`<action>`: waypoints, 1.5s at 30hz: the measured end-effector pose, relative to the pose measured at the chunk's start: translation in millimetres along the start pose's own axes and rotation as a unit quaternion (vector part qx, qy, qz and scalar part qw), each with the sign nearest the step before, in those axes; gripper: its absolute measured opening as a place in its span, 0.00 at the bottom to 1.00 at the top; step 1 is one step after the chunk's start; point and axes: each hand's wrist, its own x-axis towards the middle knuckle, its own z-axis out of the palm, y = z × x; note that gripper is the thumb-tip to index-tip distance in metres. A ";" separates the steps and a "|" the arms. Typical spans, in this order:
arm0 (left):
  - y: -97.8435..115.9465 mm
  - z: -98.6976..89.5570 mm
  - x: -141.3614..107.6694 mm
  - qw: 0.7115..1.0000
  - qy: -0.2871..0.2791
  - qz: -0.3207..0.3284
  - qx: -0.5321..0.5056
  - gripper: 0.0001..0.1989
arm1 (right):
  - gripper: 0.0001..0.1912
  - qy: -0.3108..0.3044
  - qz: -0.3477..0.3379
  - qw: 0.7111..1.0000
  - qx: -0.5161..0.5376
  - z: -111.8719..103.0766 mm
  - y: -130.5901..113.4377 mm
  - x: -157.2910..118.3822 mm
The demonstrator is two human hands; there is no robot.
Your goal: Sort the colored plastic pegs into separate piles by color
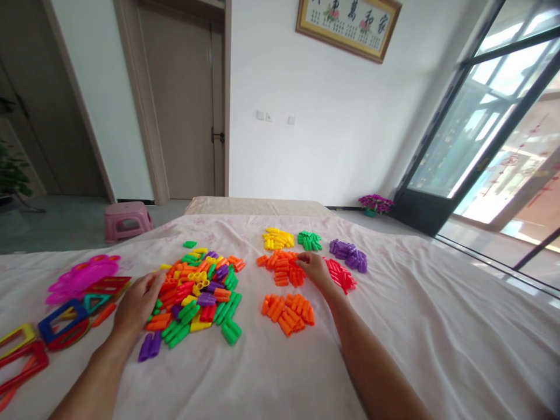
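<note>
A mixed heap of plastic building pieces [192, 291], tube-shaped and in several colours, lies left of centre on the cloth. At its left edge rests my left hand [140, 296], its fingers stretched loosely against the pieces; I see nothing held in it. My right hand [315, 269] reaches to the right edge of an orange pile [282, 267]. Its fingertips are closed together there, and what is between them is hidden. Beside this hand lie red pieces [341, 275]. A second orange pile [289, 312] sits nearer to me. Yellow [278, 238], green [310, 240] and purple pieces [349, 254] form separate piles farther back.
Flat coloured frame shapes [63, 324] and a magenta plastic piece [83, 277] lie at the left. A pale, wrinkled cloth [437, 326] covers the surface. Beyond it stand a pink stool [128, 221], a closed door [179, 105] and a pot of purple flowers [375, 203].
</note>
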 end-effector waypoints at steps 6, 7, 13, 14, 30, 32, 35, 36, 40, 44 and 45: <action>2.2 -1.2 0.0 1.000 -0.002 0.001 0.008 0.28 | 0.13 -0.015 -0.006 1.000 -0.010 1.6 -5.6 -3.6; 2.8 -1.5 -0.2 1.000 -0.002 0.000 0.011 0.28 | 0.13 -0.013 -0.007 1.000 -0.010 1.4 -6.6 -4.0; 6.9 -1.8 -2.1 1.000 0.006 -0.007 0.018 0.27 | 0.16 0.028 -0.013 1.000 -0.004 -3.1 -16.6 -7.1; 7.6 -1.9 -2.3 1.000 0.006 -0.007 0.016 0.28 | 0.16 0.035 -0.016 0.999 0.001 -3.2 -20.2 -7.6; 20.9 -6.1 -7.3 1.000 0.011 -0.010 0.010 0.27 | 0.20 -0.202 -0.178 0.946 -0.181 88.4 -138.6 4.8; 22.0 -6.4 -7.8 1.000 0.014 -0.011 0.008 0.26 | 0.22 -0.220 -0.157 0.938 -0.216 99.3 -147.1 6.9; 22.8 -6.5 -8.2 1.000 0.014 -0.014 0.002 0.26 | 0.21 -0.235 -0.136 0.926 -0.263 111.5 -154.7 6.3; 22.9 -6.6 -8.3 1.000 0.014 -0.014 -0.001 0.26 | 0.20 -0.233 -0.138 0.923 -0.274 114.2 -155.7 5.4; 22.0 -6.4 -7.7 1.000 0.009 -0.013 -0.004 0.26 | 0.17 -0.214 -0.155 0.926 -0.270 114.7 -154.2 1.0; 16.3 -4.7 -5.5 1.000 0.009 -0.009 0.002 0.26 | 0.23 -0.183 -0.152 0.965 -0.113 97.4 -147.1 -0.6; 14.1 -3.9 -4.8 1.000 0.009 -0.009 0.004 0.26 | 0.25 -0.166 -0.143 0.974 -0.053 90.5 -143.6 -0.1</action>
